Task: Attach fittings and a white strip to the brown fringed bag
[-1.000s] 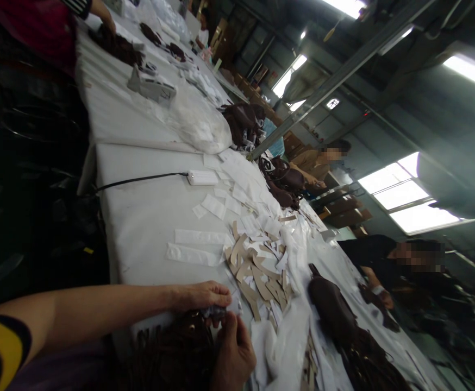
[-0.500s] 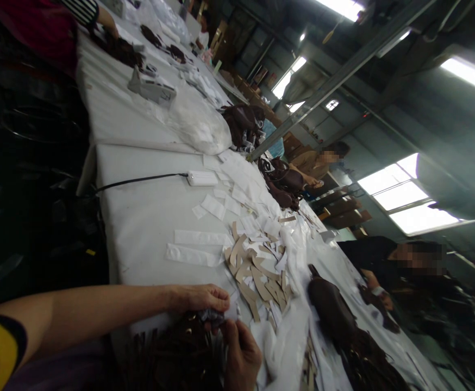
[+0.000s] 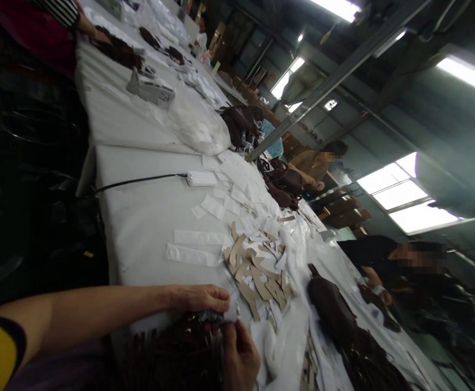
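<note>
First, left hand (image 3: 207, 298): reaches in from nine o'clock, fingers drawn together on a grey crinkled wrapping (image 3: 211, 315).
Right hand (image 3: 241, 355): at five o'clock, thumb and fingers narrow, nipping the lower end of a white slip (image 3: 232, 309).
White slip: between the two hands, just beside the grey wrapping; whether they join, I cannot tell.
Dark brown article (image 3: 180, 355): at eight o'clock, right below the hands, mostly lost in shadow; a metal eyelet (image 3: 188, 331) glints on it.
Tan curved strips (image 3: 257, 271): piled between one and two o'clock, near the hands, mixed with white scraps.
White paper strips (image 3: 197, 255): two, at eleven o'clock, flat on the white-covered table (image 3: 133, 217).
Brown bag (image 3: 333, 304): at three o'clock, lying on its side.
White device (image 3: 201, 178): toward twelve o'clock, its black cable (image 3: 139, 182) running off to ten.
Brown heaps: one (image 3: 243, 122) at twelve, beside clear plastic (image 3: 200, 125); another (image 3: 280, 179) at one.
Co-workers: a dark-topped person (image 3: 363, 252) past two o'clock, a brown-topped person (image 3: 308, 165) at one, a striped sleeve (image 3: 64, 12) at eleven.
</note>
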A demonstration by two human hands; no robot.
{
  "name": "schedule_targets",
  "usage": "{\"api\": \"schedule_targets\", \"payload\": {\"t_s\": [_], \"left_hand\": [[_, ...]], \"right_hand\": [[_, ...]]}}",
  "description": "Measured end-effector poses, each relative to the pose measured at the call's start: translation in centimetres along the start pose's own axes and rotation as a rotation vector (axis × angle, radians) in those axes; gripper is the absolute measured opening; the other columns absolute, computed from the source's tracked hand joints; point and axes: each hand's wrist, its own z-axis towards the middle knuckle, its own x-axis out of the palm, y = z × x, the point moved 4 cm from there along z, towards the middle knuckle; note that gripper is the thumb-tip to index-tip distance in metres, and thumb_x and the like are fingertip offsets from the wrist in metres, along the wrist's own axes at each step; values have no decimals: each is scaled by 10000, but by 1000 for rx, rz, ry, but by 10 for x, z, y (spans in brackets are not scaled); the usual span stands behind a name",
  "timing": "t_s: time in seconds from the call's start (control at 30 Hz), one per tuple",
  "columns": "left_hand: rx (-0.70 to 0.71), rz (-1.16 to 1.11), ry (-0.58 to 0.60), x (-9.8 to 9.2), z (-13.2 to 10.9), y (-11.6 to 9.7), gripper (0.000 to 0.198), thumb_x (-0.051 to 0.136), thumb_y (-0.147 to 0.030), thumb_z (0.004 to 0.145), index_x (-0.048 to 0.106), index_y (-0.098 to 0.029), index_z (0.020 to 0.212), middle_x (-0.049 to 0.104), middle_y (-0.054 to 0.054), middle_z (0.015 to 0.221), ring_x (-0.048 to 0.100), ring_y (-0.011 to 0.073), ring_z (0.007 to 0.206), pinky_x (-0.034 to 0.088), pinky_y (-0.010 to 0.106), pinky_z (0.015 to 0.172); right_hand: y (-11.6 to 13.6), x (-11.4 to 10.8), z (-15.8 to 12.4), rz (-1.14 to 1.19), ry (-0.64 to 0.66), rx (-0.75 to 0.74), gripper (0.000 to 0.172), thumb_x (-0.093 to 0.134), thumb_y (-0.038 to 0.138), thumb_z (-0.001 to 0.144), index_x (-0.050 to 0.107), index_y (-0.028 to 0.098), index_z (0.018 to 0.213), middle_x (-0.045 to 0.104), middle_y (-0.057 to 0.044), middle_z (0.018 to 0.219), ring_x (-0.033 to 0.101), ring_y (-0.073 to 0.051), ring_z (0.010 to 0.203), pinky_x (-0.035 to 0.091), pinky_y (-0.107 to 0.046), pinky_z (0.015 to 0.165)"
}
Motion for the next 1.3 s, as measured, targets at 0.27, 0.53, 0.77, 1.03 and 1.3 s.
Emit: {"api": "schedule_targets", "payload": {"t_s": [0.27,0.53,0.77,1.03,1.3], "left_hand": [[48,73,-5,-3,1,4,495,656,-657,725,538,-184,812,527,-62,524,449,83,396,333,197,422],[151,140,-142,-4,2,3,541,638,-698,703,495,-184,793,610,-11,646,528,107,483,350,210,437],[228,166,-190,-7,1,5,516,646,-662,728,481,-180,811,580,-35,626,490,89,498,331,207,462],[253,104,-138,-4,0,2,589,715,-608,697,350,-233,967,510,-114,626,387,49,445,252,174,427],[208,24,-227,-11,2,-1,671,706,-550,719,358,-201,1174,577,-72,640,487,81,453,322,189,446]], "right_hand": [[-7,4,-7,-17,-179,76,384,679,498,682,712,184,900,745,-36,840,661,-223,857,491,-253,725],[-6,6,-5,17,-186,45,381,663,539,703,692,176,816,634,13,589,572,-149,605,447,-241,594],[-20,28,-12,556,10,310,521,810,565,573,582,204,871,447,113,490,334,-35,403,257,-142,377],[-10,56,-28,628,197,271,595,740,534,702,466,261,1155,480,110,511,318,-25,373,211,-120,367],[-2,34,-18,419,313,281,928,735,632,634,341,172,1337,630,35,560,413,-61,364,278,-146,355]]}}
